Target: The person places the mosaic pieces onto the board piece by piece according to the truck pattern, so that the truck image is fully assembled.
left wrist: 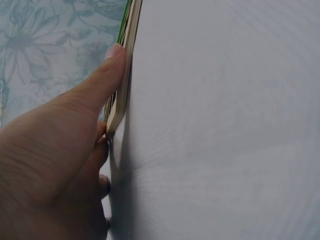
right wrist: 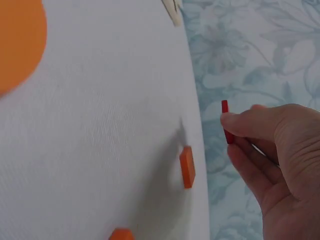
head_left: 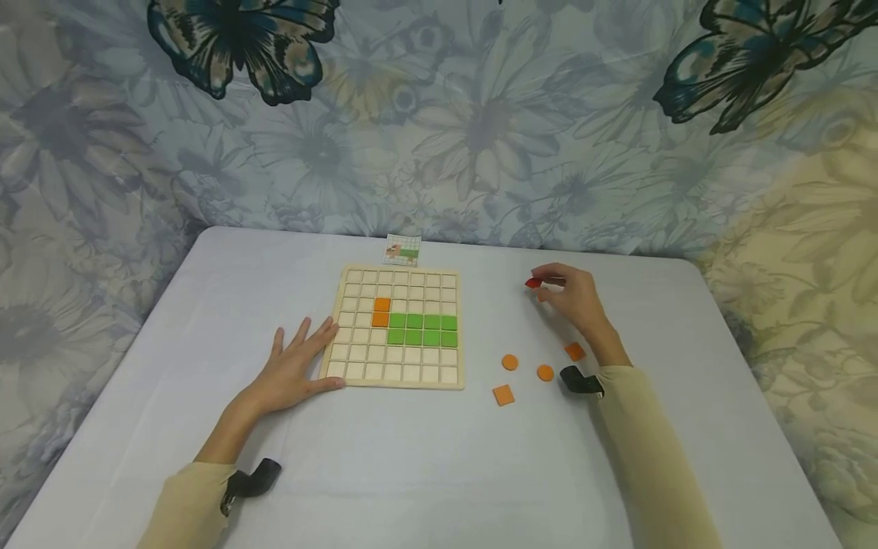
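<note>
My right hand pinches a small flat red piece between thumb and fingers, above the right side of the table. In the right wrist view the red piece appears edge-on. Spread and fairly straight, the fingers of my left hand touch the left edge of a square wooden grid board. The left thumb lies at its near left corner; the left wrist view has that thumb against the board's edge. Green tiles cover part of two rows, with two orange tiles beside them.
A small picture card lies behind the board. To its right are loose orange discs and orange squares, one square close to the right wrist. An orange piece stands out below the right hand. Patterned cloth hangs behind the table.
</note>
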Available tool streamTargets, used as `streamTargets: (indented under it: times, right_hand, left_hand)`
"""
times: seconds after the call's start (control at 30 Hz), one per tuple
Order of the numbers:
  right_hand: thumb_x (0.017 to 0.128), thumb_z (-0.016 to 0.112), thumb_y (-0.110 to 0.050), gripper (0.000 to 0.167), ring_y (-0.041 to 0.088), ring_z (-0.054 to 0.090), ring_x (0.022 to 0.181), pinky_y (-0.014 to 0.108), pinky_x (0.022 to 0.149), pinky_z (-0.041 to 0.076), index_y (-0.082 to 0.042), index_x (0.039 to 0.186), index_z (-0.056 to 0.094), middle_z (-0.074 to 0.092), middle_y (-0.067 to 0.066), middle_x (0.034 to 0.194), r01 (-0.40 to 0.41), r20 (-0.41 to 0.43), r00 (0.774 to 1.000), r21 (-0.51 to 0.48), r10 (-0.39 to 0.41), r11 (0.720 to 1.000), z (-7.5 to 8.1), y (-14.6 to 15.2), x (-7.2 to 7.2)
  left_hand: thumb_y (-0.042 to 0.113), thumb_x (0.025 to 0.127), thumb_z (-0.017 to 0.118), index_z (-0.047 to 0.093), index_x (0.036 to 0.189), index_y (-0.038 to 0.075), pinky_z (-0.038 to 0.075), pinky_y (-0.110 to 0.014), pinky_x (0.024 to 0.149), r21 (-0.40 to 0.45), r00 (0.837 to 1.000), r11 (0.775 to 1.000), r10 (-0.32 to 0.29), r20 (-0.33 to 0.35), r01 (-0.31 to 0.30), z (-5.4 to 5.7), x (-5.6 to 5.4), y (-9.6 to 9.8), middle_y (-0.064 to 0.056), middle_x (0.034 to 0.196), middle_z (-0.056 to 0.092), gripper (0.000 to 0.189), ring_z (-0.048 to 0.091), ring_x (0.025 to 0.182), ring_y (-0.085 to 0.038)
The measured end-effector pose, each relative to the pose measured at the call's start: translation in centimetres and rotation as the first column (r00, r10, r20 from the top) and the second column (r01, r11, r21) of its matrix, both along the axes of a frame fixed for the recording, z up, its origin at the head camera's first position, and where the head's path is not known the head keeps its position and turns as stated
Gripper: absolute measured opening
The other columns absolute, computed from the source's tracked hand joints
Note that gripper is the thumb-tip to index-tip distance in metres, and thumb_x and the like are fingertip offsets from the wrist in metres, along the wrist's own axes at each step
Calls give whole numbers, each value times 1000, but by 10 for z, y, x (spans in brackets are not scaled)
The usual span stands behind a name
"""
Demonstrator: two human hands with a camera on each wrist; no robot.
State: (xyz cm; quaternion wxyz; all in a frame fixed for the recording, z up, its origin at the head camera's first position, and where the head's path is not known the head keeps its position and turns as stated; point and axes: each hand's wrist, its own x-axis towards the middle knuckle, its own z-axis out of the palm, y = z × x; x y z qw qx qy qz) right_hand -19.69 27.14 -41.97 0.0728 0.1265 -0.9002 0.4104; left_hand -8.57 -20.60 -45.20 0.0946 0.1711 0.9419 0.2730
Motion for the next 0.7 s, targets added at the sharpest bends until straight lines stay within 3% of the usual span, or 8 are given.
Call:
streamTargets:
  times: [0.7]
  right_hand:
    - [82, 74, 7, 29, 32, 66, 104, 44, 94, 52, 4, 110, 70, 70, 16, 110, -155, 9, 988, 42, 154, 987, 6, -55, 1]
  left_hand:
    - [58, 79, 72, 26, 156, 9, -15, -62, 113, -2, 1000, 1000, 0, -7, 0, -2, 0, -1, -9, 162, 18, 102, 2, 149, -40]
